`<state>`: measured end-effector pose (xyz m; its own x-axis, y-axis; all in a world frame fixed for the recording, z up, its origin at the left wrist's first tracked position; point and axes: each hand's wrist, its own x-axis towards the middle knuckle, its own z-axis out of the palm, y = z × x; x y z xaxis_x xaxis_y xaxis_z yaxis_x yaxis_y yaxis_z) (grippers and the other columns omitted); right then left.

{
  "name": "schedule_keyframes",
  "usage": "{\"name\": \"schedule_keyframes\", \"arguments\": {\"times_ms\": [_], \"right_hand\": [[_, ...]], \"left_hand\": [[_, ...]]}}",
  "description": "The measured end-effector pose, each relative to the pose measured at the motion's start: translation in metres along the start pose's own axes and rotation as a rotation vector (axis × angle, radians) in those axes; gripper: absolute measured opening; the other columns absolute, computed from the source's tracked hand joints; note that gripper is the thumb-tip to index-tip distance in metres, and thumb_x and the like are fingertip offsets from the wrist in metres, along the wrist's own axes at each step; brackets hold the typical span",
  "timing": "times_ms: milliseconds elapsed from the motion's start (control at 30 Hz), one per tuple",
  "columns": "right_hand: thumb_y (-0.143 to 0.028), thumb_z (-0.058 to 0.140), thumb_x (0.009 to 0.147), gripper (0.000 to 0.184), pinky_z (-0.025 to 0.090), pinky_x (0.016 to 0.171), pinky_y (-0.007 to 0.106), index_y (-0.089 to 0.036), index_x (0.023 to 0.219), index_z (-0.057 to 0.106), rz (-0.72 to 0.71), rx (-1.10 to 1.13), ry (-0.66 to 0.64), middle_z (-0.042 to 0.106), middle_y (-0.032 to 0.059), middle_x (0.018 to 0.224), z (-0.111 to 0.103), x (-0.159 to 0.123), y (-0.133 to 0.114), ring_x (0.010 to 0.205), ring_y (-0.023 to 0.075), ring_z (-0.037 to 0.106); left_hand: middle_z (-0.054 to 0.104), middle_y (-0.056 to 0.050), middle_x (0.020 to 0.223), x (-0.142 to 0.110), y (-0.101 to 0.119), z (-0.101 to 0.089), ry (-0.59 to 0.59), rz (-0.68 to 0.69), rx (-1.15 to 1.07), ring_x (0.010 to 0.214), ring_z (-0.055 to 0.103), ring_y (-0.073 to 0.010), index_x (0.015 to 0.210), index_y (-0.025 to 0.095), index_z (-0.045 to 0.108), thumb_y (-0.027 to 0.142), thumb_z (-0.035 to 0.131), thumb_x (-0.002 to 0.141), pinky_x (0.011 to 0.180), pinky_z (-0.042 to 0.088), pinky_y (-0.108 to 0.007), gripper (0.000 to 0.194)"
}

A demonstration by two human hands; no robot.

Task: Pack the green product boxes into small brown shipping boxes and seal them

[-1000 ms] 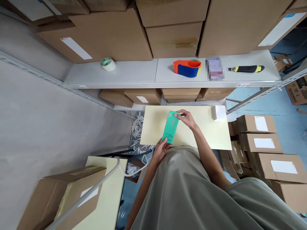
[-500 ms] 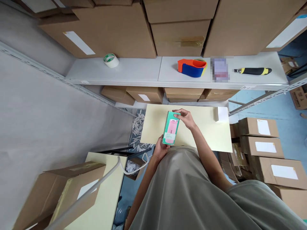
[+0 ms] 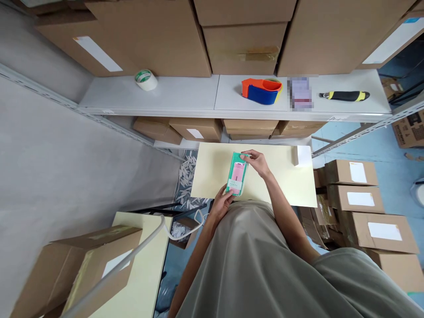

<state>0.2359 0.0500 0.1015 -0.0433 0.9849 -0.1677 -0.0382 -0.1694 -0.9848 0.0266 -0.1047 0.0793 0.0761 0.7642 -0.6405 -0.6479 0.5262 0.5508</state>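
A slim green box [image 3: 237, 173] with a pink device pictured on its front is held between my two hands, over the near part of a pale yellow table [image 3: 281, 185]. My left hand [image 3: 223, 202] grips its lower left corner, with the thumb lying on the front face. At the top right corner, my right hand [image 3: 257, 161] pinches the box between thumb and fingers. The box tilts slightly, its top leaning right. Its back and the fingertips behind it are hidden.
A small white box [image 3: 302, 156] stands at the table's right end. On the grey shelf [image 3: 185, 95] beyond lie a tape roll [image 3: 146, 80], an orange and blue tape dispenser [image 3: 261, 91] and a utility knife [image 3: 345, 96]. Stacked cartons [image 3: 359, 198] stand right; a carton [image 3: 96, 265] sits left.
My left thumb has come onto the front of the green box near its bottom. The box has tilted a little, and the camera view has shifted slightly.
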Motion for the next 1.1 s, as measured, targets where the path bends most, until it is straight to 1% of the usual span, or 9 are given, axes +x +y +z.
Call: {"name": "schedule_keyframes", "arguments": {"times_ms": [133,200,333,533,667,800,900,1000,1100], "right_hand": [[-0.073,0.088,0.077,0.055,0.057,0.089,0.036,-0.024,0.102,0.085,0.018,0.027,-0.069,0.082,0.0079,0.122,-0.009,-0.002,-0.014,0.108,0.0269,0.072],[-0.07,0.091,0.076,0.053,0.057,0.09,0.036,-0.025,0.104,0.085,0.054,0.097,-0.113,0.08,0.0077,0.131,-0.013,-0.002,-0.017,0.112,0.0274,0.071],[-0.06,0.094,0.071,0.05,0.057,0.08,0.033,-0.026,0.106,0.084,0.121,0.236,-0.15,0.082,0.0047,0.113,-0.014,-0.001,-0.013,0.099,0.0234,0.071],[-0.062,0.091,0.068,0.049,0.054,0.071,0.033,-0.024,0.099,0.082,0.079,0.124,-0.008,0.08,0.0049,0.103,-0.008,0.0,0.002,0.085,0.0211,0.068],[-0.065,0.088,0.07,0.051,0.054,0.072,0.035,-0.023,0.098,0.081,0.056,0.006,0.035,0.081,0.0062,0.105,-0.009,-0.001,0.009,0.081,0.0204,0.066],[-0.073,0.083,0.077,0.057,0.056,0.08,0.038,-0.024,0.105,0.081,0.044,-0.118,-0.002,0.082,0.007,0.111,-0.008,-0.005,0.012,0.087,0.0228,0.068],[-0.077,0.08,0.079,0.06,0.057,0.095,0.041,-0.024,0.106,0.082,0.019,-0.157,-0.001,0.081,0.0081,0.119,-0.009,-0.01,0.011,0.103,0.0268,0.07],[-0.078,0.079,0.08,0.06,0.056,0.102,0.041,-0.024,0.106,0.082,0.014,-0.071,-0.02,0.079,0.0083,0.124,-0.013,-0.015,0.007,0.113,0.0282,0.069],[-0.074,0.083,0.078,0.056,0.058,0.094,0.037,-0.026,0.107,0.079,0.068,0.089,-0.092,0.078,0.0042,0.117,-0.018,-0.021,0.002,0.107,0.0245,0.068]], "left_hand": [[0.084,-0.005,0.103,-0.001,0.002,-0.006,-0.014,-0.114,-0.04,0.086,0.082,-0.0145,0.119,0.017,0.075,0.023,0.088,0.092,0.085,0.067,-0.022,0.031],[0.083,-0.006,0.093,-0.002,0.005,-0.008,-0.007,-0.198,-0.055,0.077,0.08,-0.0149,0.122,0.015,0.075,0.032,0.082,0.1,0.076,0.067,-0.021,0.029],[0.084,-0.009,0.094,-0.003,0.007,-0.008,-0.015,-0.261,-0.086,0.076,0.08,-0.016,0.132,0.014,0.072,0.04,0.07,0.109,0.071,0.067,-0.021,0.035],[0.082,-0.007,0.121,-0.003,-0.004,-0.002,0.015,-0.05,-0.039,0.106,0.08,-0.0168,0.12,0.019,0.072,0.028,0.087,0.094,0.102,0.063,-0.027,0.031],[0.082,-0.008,0.118,-0.003,-0.01,0.001,0.056,0.044,0.013,0.116,0.078,-0.0213,0.108,0.02,0.071,0.03,0.096,0.083,0.111,0.059,-0.034,0.037],[0.083,-0.004,0.105,-0.004,-0.01,0.006,0.156,0.061,0.052,0.099,0.08,-0.0172,0.102,0.021,0.069,0.019,0.098,0.075,0.098,0.062,-0.028,0.039],[0.083,-0.006,0.104,-0.006,-0.006,0.009,0.148,0.03,0.028,0.088,0.08,-0.0153,0.106,0.018,0.073,0.024,0.094,0.081,0.085,0.064,-0.024,0.033],[0.082,-0.004,0.093,-0.008,0.001,0.011,0.209,-0.082,-0.086,0.07,0.075,-0.0117,0.111,0.018,0.073,0.031,0.088,0.09,0.067,0.063,-0.018,0.028],[0.078,-0.002,0.082,-0.007,0.007,0.009,0.204,-0.238,-0.172,0.057,0.068,-0.0093,0.115,0.018,0.071,0.042,0.081,0.097,0.054,0.058,-0.015,0.031]]}}
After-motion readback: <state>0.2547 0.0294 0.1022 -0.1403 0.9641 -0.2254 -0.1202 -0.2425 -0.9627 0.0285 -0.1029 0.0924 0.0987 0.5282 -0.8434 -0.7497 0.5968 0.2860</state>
